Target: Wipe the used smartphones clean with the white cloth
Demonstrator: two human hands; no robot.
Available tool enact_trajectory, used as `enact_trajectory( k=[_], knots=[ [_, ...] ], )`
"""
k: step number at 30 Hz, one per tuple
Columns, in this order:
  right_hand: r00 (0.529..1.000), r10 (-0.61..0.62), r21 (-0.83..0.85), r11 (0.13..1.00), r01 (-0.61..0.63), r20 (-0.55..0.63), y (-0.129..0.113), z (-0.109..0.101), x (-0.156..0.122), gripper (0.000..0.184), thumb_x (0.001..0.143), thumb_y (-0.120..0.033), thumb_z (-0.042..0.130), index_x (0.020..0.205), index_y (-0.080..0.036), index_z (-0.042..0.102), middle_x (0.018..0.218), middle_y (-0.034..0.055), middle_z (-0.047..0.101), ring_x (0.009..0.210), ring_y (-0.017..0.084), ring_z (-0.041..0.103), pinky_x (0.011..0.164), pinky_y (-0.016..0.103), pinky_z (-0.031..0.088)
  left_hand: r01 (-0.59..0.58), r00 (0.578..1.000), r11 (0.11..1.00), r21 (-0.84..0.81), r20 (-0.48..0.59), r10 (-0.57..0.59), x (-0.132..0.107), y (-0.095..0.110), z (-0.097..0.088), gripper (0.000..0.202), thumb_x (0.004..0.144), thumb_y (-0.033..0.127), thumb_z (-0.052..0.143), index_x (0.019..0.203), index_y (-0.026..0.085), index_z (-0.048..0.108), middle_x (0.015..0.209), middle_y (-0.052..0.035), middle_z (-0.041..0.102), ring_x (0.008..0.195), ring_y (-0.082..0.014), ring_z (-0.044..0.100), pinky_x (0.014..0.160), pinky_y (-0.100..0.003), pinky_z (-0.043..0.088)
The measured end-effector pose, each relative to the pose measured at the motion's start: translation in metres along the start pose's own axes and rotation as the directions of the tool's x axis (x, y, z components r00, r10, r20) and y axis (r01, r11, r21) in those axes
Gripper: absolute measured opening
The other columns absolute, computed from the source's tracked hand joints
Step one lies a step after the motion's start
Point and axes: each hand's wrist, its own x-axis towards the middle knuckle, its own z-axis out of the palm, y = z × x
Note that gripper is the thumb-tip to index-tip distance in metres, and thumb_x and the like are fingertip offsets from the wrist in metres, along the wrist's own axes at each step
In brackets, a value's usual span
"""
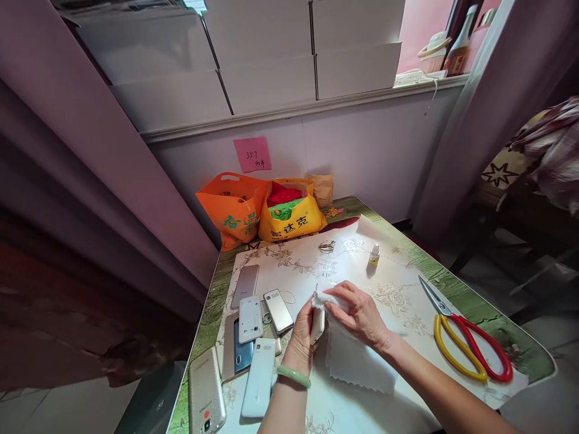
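Observation:
My left hand (302, 333), with a green bangle (294, 377) at its wrist, is closed around a pale mobile phone (318, 327) held up on its edge. Pinched in my right hand (360, 316) is a white cleaning cloth (359, 363), pressed against the phone's upper end. The cloth's scalloped lower part spreads over the tablecloth. Left of my hands lie several old phones, among them a silver keypad phone (278, 311), a white phone (250, 319), a pale blue phone (259, 378) and a gold phone (207, 390).
Red and yellow scissors (470, 346) lie partly spread on the right. A small dropper bottle (374, 254) stands farther back, near a wire coil (326, 246). An orange bag (233, 208) and a yellow bag (294, 226) stand against the wall. Floral paper covers the green table (520, 343).

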Motion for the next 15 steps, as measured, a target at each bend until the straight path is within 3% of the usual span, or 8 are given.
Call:
enact_trajectory(
  k=[4, 7, 8, 10, 12, 15],
  knots=[
    [0.996, -0.082, 0.137, 0.987, 0.079, 0.018, -0.009, -0.001, -0.021, 0.024, 0.094, -0.033, 0.06, 0.113, -0.026, 0.073, 0.096, 0.0046, 0.069, 0.083, 0.017, 0.066, 0.074, 0.027, 0.051, -0.092, 0.994, 0.992, 0.086, -0.044, 0.096, -0.011, -0.001, 0.004, 0.047, 0.084, 0.047, 0.071, 0.121, 0.019, 0.07, 0.099, -0.0052, 0.076, 0.091, -0.0219, 0.071, 0.079, -0.028, 0.055],
    [0.998, -0.064, 0.257, 0.965, 0.058, 0.013, -0.001, -0.009, -0.023, 0.021, 0.092, -0.034, 0.065, 0.108, -0.025, 0.075, 0.092, 0.0042, 0.07, 0.081, 0.017, 0.067, 0.074, 0.027, 0.052, -0.027, 0.999, 0.998, 0.063, 0.046, 0.024, -0.009, -0.001, 0.013, 0.057, 0.085, 0.053, 0.067, 0.126, 0.013, 0.068, 0.104, -0.0113, 0.076, 0.095, -0.0255, 0.071, 0.085, -0.033, 0.055],
    [0.999, -0.033, 0.283, 0.959, 0.035, -0.014, 0.003, -0.012, -0.022, 0.02, 0.092, -0.035, 0.066, 0.105, -0.024, 0.076, 0.092, 0.0039, 0.071, 0.082, 0.017, 0.067, 0.075, 0.028, 0.053, -0.019, 0.999, 0.999, 0.045, 0.032, 0.018, -0.006, -0.001, 0.016, 0.057, 0.085, 0.052, 0.067, 0.126, 0.012, 0.067, 0.103, -0.0116, 0.076, 0.092, -0.025, 0.071, 0.083, -0.033, 0.055],
    [0.988, 0.053, 0.29, 0.957, -0.008, -0.148, 0.008, -0.019, -0.019, 0.019, 0.092, -0.037, 0.067, 0.103, -0.024, 0.076, 0.094, 0.0038, 0.072, 0.085, 0.018, 0.068, 0.078, 0.028, 0.054, -0.025, 0.995, 1.0, 0.016, -0.099, 0.026, -0.003, -0.001, 0.024, 0.052, 0.083, 0.045, 0.071, 0.124, 0.013, 0.068, 0.095, -0.0097, 0.076, 0.081, -0.0225, 0.071, 0.074, -0.03, 0.055],
    [0.938, 0.108, 0.246, 0.969, -0.025, -0.329, 0.01, -0.022, -0.017, 0.02, 0.093, -0.038, 0.067, 0.105, -0.024, 0.074, 0.098, 0.0046, 0.071, 0.091, 0.019, 0.068, 0.083, 0.03, 0.054, -0.038, 0.977, 0.999, -0.002, -0.211, 0.037, -0.003, -0.002, 0.032, 0.046, 0.083, 0.04, 0.071, 0.12, 0.014, 0.069, 0.087, -0.0079, 0.076, 0.074, -0.0214, 0.07, 0.068, -0.029, 0.055],
    [0.902, 0.037, 0.137, 0.99, 0.025, -0.43, 0.005, -0.017, -0.016, 0.026, 0.092, -0.035, 0.068, 0.115, -0.025, 0.072, 0.105, 0.0062, 0.068, 0.096, 0.02, 0.067, 0.086, 0.031, 0.055, 0.009, 0.989, 0.999, -0.05, -0.15, -0.016, -0.008, -0.007, 0.044, 0.038, 0.089, 0.039, 0.063, 0.113, 0.01, 0.072, 0.081, -0.0091, 0.074, 0.078, -0.0239, 0.071, 0.073, -0.032, 0.056]
  ],
)
